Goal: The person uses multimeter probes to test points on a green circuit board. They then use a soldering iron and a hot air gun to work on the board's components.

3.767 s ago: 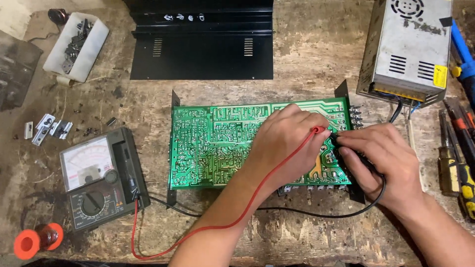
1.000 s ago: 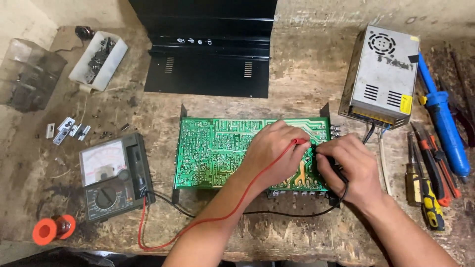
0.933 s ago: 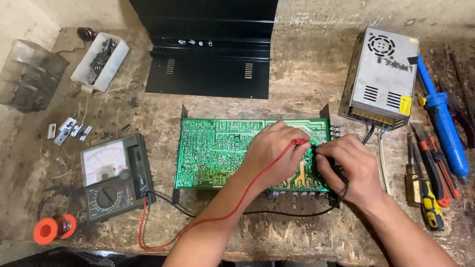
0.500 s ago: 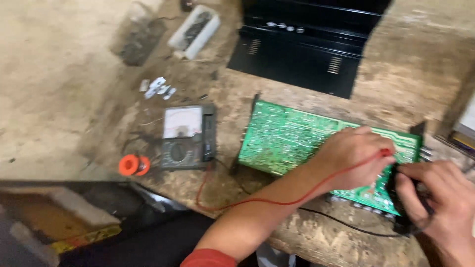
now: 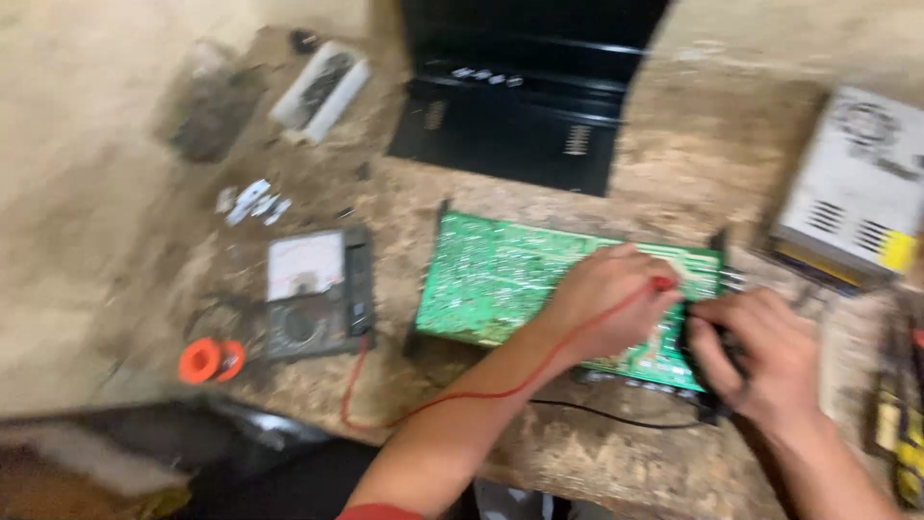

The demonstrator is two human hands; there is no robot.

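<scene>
- Since half a second ago the view has swung back toward the right: the green circuit board (image 5: 500,279) now sits near the middle of the frame instead of right of centre, and the grey power supply box (image 5: 857,217) has come back into sight at the right edge; the hands keep their places on the board.
- Far to the left of the grips, an orange spool (image 5: 210,360) lies on the worktop (image 5: 674,164), touching or just beside the analogue multimeter (image 5: 316,291).
- Beyond the meter lie a few small pale parts (image 5: 252,201), and further back a white tray (image 5: 320,89) with dark contents; blur hides what they are.
- A red lead (image 5: 452,395) runs from the meter, loops along the near edge of the worktop and rises along the forearm to the left hand (image 5: 604,299).
- The left hand rests on the right half of the board, its grip closed on the red probe (image 5: 662,284), whose tip points at the board's right end.
- Behind the hands a black metal cover (image 5: 525,116) stands open on the worktop.
- The right hand (image 5: 765,356) sits just beside the left, at the board's right edge, its grip closed on a black probe (image 5: 707,337); a black lead (image 5: 616,416) trails from it back along the board's near edge.
- Right of that hand, the power supply box stands well apart from the board, and yellow-handled tools (image 5: 900,433) lie at the frame's edge, blurred.
</scene>
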